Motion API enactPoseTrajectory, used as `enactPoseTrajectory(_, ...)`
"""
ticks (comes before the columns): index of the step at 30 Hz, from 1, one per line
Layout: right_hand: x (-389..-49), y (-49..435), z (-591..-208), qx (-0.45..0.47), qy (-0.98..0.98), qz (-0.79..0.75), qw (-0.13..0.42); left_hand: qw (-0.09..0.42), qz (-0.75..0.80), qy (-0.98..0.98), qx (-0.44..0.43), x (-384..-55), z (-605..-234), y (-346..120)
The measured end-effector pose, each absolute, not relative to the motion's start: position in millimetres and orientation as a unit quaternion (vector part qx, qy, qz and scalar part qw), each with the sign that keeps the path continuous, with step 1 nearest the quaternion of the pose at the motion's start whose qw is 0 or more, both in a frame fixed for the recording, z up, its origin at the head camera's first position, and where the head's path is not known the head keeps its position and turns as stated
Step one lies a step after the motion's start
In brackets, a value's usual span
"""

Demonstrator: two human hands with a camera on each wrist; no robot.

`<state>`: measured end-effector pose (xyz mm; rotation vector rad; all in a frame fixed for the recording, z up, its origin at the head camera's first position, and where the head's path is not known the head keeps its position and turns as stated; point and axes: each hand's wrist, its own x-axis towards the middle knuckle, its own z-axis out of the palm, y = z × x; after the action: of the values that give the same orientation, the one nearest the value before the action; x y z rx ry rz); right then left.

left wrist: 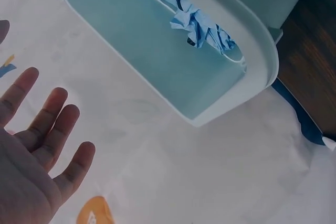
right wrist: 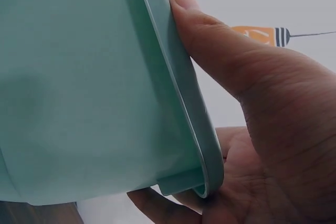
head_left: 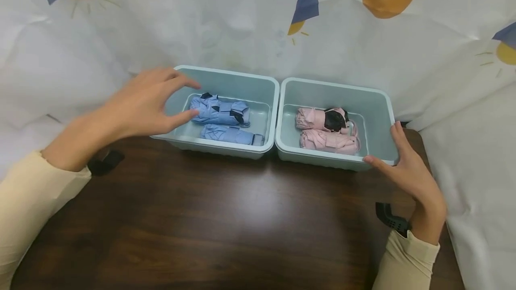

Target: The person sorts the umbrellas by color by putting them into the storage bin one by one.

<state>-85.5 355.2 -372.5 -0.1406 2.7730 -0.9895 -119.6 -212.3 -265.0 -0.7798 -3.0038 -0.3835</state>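
Observation:
Two light blue-green plastic bins stand side by side at the back of the table. In the left bin (head_left: 258, 85) lie two blue folded umbrellas, the rear one (head_left: 219, 110) with black parts showing, the front one (head_left: 227, 134) slimmer. The right bin (head_left: 334, 85) holds two pink folded umbrellas, one (head_left: 312, 118) behind the other (head_left: 328, 141). My left hand (head_left: 151, 100) hovers by the left bin's left end, fingers spread and holding nothing; the left wrist view shows it apart from the rim. My right hand (head_left: 415, 171) grips the right bin's front right corner, thumb on the rim.
The dark wooden table (head_left: 225, 218) extends in front of the bins. A white printed cloth (head_left: 225, 21) hangs close behind them and along both sides. Black straps (head_left: 391, 218) show at the wrists.

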Motion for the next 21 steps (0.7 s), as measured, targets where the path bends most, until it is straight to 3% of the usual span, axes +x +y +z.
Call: enactPoseTrajectory(21,-89,356,-371,-0.041,0.941,-0.328,0.077,0.028,-0.227,-0.959,-0.169,-94,-296,-222)
